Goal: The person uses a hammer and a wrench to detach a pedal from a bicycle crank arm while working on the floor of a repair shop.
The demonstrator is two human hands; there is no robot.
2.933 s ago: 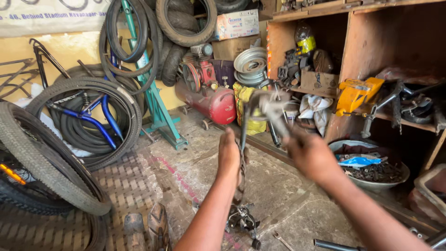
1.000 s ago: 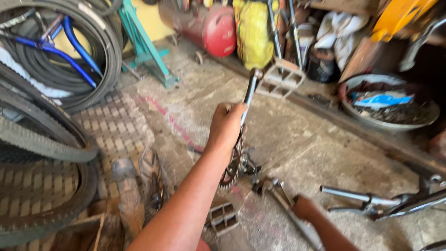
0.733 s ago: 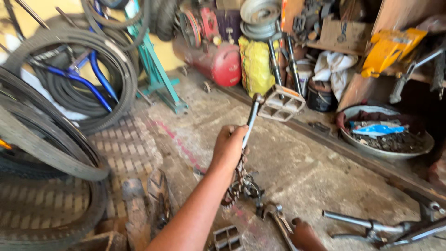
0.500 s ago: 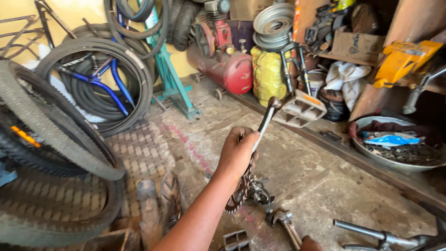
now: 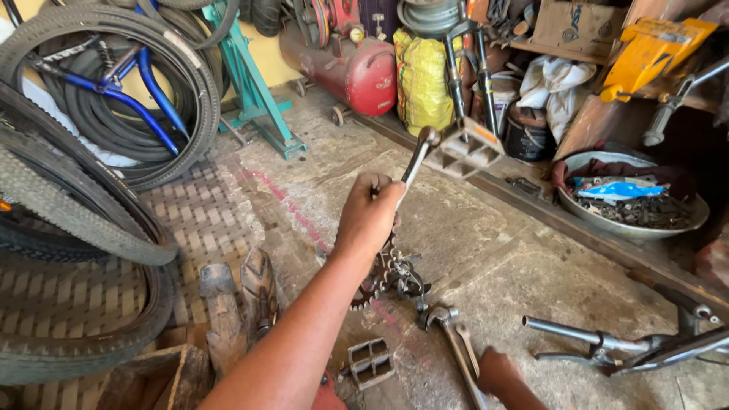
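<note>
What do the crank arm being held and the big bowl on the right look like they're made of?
The crank arm in the left hand looks like bare metal, judging by its bright silvery shine. The bowl seems to be dull grey metal, thin-rimmed and worn; which metal is unclear.

The left arm comes up from the near bottom edge, bare, and reaches forward and slightly right toward the middle of the scene. Its forearm is nearly straight, the wrist level with it. The left hand (image 5: 370,215) is seen from the back, knuckles up, the fingers curled into a closed grip around a slim metal bar that sticks out far and to the right past the thumb side. The right hand (image 5: 497,370) shows only in part at the near bottom edge, to the right of the left arm. It sits low, close to the floor, with the wrist running off the edge. Its fingers are hidden, so its grip cannot be made out.
</note>
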